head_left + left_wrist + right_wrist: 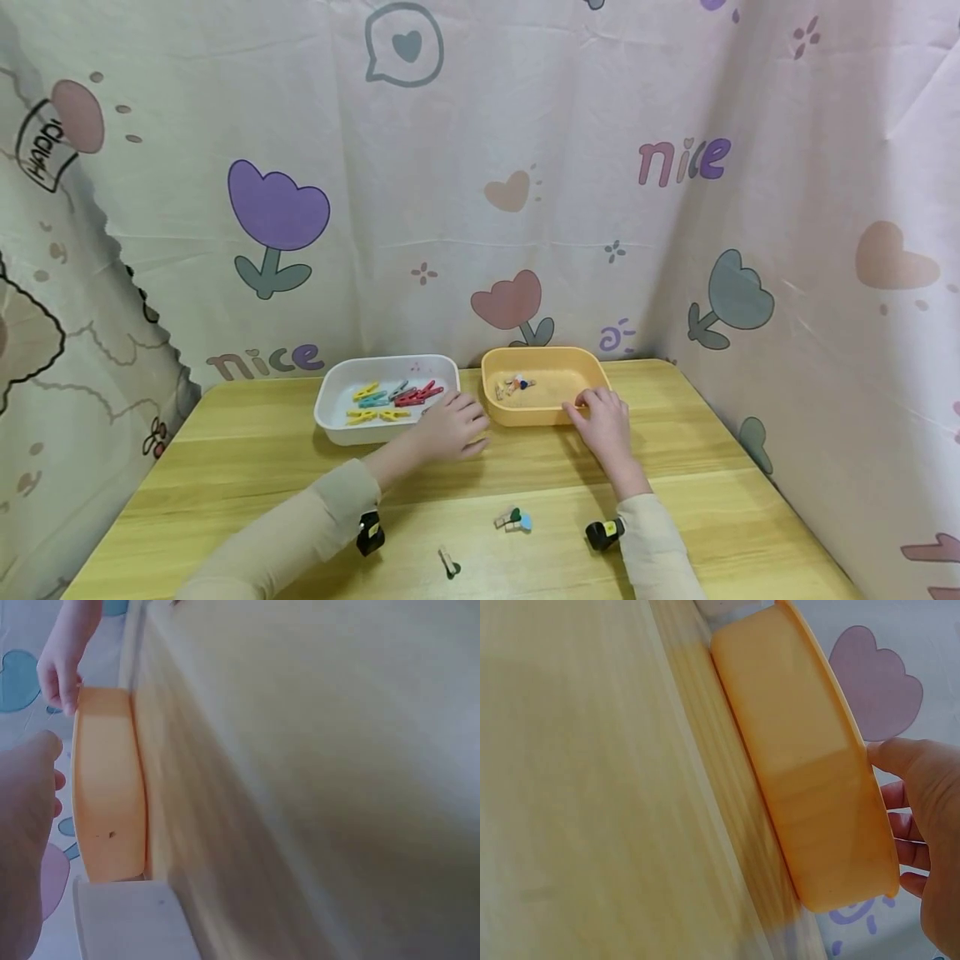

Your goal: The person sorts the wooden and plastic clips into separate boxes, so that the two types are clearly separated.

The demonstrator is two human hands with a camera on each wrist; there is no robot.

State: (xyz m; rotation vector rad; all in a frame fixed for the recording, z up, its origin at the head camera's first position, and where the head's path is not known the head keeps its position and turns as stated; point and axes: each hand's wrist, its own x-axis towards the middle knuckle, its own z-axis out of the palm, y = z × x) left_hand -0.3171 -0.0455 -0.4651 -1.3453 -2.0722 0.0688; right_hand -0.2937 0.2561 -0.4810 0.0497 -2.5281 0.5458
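Observation:
My right hand point(604, 423) is at the front right rim of a yellow plastic bin point(551, 415). In the right wrist view its thumb meets the bin's rim, and the other fingers pass behind it, so their tips are hidden. Over the front right corner of a white bin point(352, 437), my left hand point(448, 428) points its loosely bent fingers right, with nothing seen in them. Several plastic clothespins point(408, 399) in yellow, red, teal and grey lie inside the white bin. A few small decorated wooden pegs point(516, 384) are at the yellow bin's left side.
On the wooden table point(247, 467), two small pegs with green and blue decorations point(514, 521) lie together, and another wooden peg point(447, 562) lies nearer the front edge. A printed curtain point(465, 167) hangs behind both bins and along the sides.

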